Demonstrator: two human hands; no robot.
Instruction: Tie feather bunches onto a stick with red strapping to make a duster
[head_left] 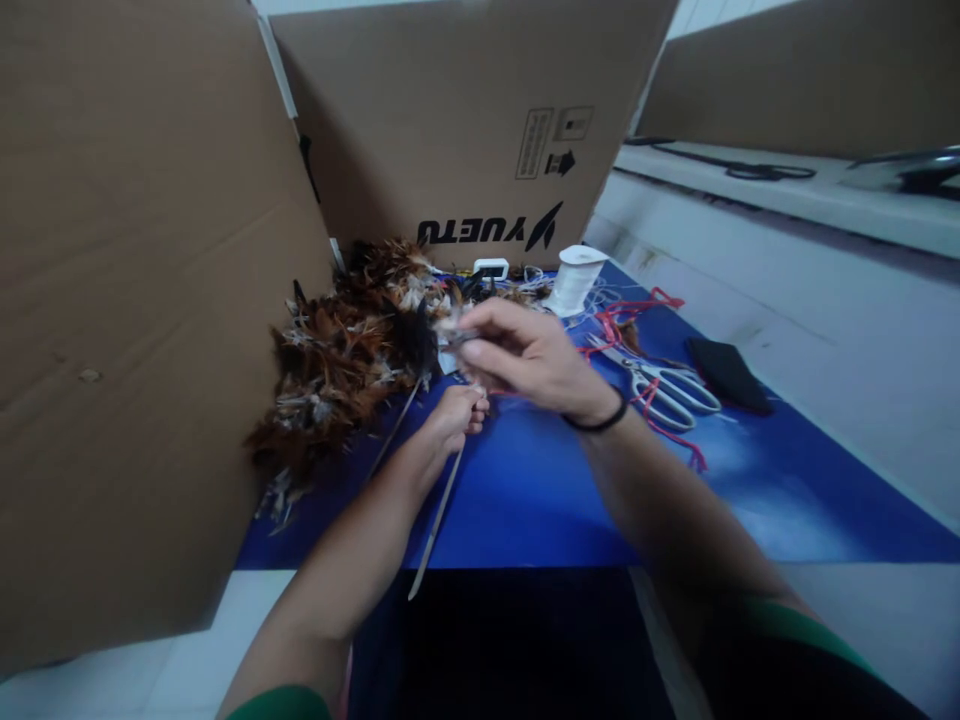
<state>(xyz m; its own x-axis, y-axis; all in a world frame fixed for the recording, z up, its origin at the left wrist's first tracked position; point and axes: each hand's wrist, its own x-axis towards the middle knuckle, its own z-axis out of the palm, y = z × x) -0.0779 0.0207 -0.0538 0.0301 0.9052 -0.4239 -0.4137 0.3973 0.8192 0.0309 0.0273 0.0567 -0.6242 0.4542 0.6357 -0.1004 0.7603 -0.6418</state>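
Note:
My left hand (459, 414) is closed low over the blue table, wrapped round a thin pale stick (435, 530) whose lower end points toward me past the table's edge. Just above and to its right, my right hand (517, 355) pinches a small dark and whitish feather (448, 332), partly blurred. A large heap of brown feathers (330, 360) with white and black ones lies left of both hands. Another thin stick (395, 430) runs from the feathers down behind my left forearm.
Cardboard (127, 300) stands at the left, with a printed box (465, 130) behind. Right of my hands are a white spool (577, 280), red string (622, 310), scissors (664, 390) and a black flat object (727, 375). A small white device (490, 268) sits at the back.

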